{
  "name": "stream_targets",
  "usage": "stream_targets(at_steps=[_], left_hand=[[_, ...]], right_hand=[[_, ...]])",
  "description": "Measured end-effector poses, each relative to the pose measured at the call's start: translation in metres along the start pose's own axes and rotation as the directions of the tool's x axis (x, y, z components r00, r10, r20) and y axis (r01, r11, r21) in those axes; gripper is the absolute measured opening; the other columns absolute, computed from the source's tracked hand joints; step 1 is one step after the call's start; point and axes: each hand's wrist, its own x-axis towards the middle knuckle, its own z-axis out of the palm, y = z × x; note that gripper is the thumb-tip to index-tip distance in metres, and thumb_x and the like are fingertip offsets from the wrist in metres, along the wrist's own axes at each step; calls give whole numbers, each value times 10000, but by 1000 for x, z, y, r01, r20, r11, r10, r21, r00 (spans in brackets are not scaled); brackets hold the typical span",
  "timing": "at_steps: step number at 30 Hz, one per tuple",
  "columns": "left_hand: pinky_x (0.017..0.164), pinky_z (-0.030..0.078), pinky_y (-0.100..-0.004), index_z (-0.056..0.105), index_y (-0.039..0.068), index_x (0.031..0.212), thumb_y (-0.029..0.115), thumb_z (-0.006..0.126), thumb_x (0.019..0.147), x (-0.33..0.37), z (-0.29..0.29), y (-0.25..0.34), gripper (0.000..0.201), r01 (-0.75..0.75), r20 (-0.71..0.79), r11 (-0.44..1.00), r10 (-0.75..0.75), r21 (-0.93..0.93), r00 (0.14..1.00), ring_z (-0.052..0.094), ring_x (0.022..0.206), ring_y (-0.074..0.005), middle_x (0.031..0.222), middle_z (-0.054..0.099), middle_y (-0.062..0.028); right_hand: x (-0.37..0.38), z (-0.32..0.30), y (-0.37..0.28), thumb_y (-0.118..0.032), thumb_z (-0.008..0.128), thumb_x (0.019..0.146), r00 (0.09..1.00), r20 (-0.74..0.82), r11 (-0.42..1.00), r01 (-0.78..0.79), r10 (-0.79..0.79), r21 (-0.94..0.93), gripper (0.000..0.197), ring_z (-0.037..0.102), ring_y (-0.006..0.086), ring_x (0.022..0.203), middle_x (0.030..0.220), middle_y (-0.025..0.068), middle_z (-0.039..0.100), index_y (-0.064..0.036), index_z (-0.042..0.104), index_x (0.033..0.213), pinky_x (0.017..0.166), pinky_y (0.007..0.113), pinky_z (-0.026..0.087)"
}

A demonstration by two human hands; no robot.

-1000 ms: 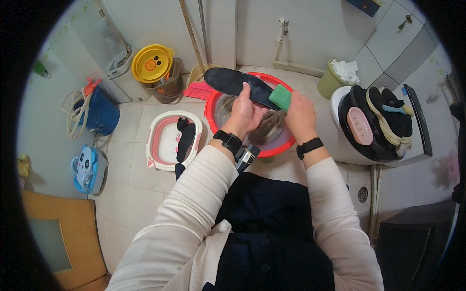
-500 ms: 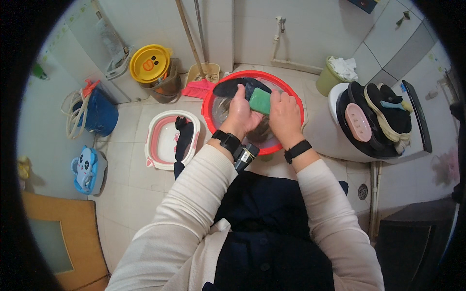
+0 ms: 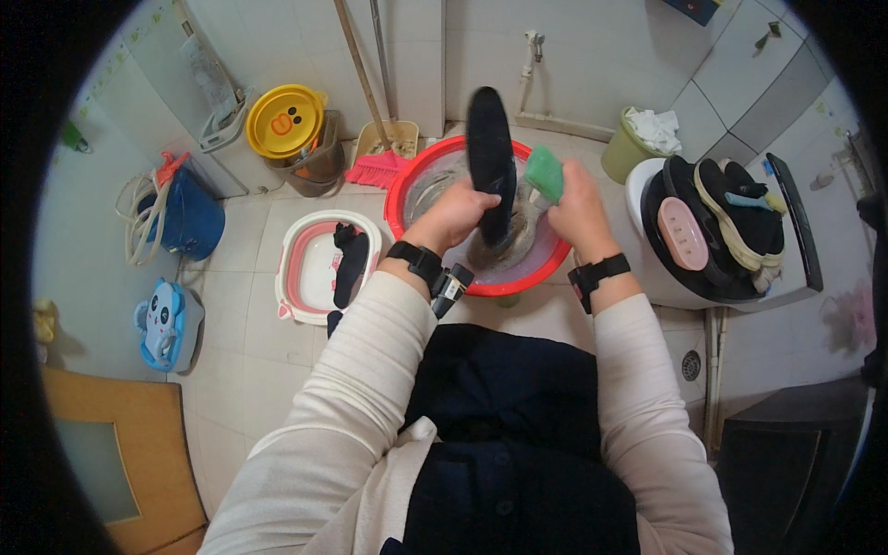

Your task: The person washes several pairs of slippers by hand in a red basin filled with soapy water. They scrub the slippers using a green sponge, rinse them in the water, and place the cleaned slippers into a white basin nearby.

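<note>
A long black insole stands nearly upright above the red-rimmed basin, its lower end gripped in my left hand. To the right of it, my right hand is closed around a green bar of soap, held apart from the insole. Under both hands the basin holds cloudy water with a greyish-brown thing in it, partly hidden and too unclear to name.
Left of the basin is a pink and white tub with black cloth in it. Behind stand a pink broom and yellow basin. On the toilet at right lie black shoes and a pink soap dish.
The insole has swung from lying flat over the basin to nearly upright. My right hand has moved right with the soap, away from the insole.
</note>
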Motion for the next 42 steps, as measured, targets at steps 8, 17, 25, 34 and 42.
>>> stream_targets(at_steps=[8,17,25,34,42], left_hand=[[1004,354,-291,195,123,1494,-166,567,674,-17,9,3,946,-272,124,919,246,286,961,447,1205,-200,1336,467,-115],[1036,313,-270,263,71,1447,-191,551,633,-16,9,-2,902,-191,274,973,149,132,950,447,1204,-169,1307,475,-64],[1019,362,-325,304,88,1409,-153,637,654,-21,7,6,860,-280,187,958,265,58,946,473,1178,-216,1265,491,-71],[919,490,-413,437,102,1288,391,557,929,-18,14,6,476,52,90,908,-16,-416,996,588,1083,-235,1173,584,-87],[911,490,-417,424,79,1306,485,467,946,-10,15,-5,544,45,15,893,-43,-449,999,575,1075,-251,1219,546,-99]], right_hand=[[-9,18,-17,-24,545,749,975,69,925,221,-210,-309,196,547,332,879,935,132,545,-54,486,933,717,436,468],[1,8,-1,-99,498,832,993,-119,825,-61,-8,-562,73,565,295,818,870,116,555,-77,494,901,652,399,477],[-9,27,-23,-58,562,755,988,32,909,155,-154,-386,192,565,300,860,896,131,553,-45,500,936,692,390,479],[16,-25,1,-155,730,751,672,712,849,-484,204,213,398,644,193,589,716,120,648,20,577,1074,548,322,505],[11,-7,-19,-251,755,758,964,199,904,-238,175,356,534,660,244,766,899,160,634,-99,549,1227,654,334,519]])
